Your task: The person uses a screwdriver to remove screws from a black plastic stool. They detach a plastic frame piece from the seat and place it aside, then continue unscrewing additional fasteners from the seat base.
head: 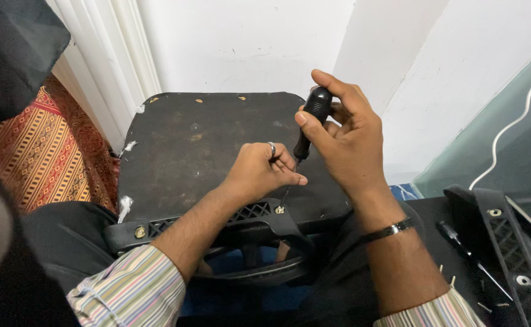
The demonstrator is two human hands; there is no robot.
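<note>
On the underside of an upturned black chair seat [199, 145], which lies across the person's lap near a white wall corner, a black-handled screwdriver [311, 118] stands nearly upright, tilted slightly with its handle up and to the right. Its thin shaft runs down to a small pale screw [279, 209] at the seat's near edge, where a black plastic bracket [241, 221] with a lattice pattern is fixed along the rim. The right hand [347, 136] is clamped on the screwdriver's rounded handle, thumb pressed against its left side and fingers curled over the top and back. A dark band [390, 231] sits on that wrist. The left hand [260, 171] rests on the seat just beside the tool, its fingertips pinched together around the lower shaft to steady it above the screw; a ring shows on one finger. A second brass-coloured screw [139, 232] sits at the left end of the bracket. Both forearms come out of striped sleeves [129, 290].

To the right, on a dark surface, a second screwdriver [468, 254] lies loose, next to another black lattice bracket [507, 239] and a few small scattered pins. A patterned orange cloth [41, 151] lies at the left, well apart from the hands.
</note>
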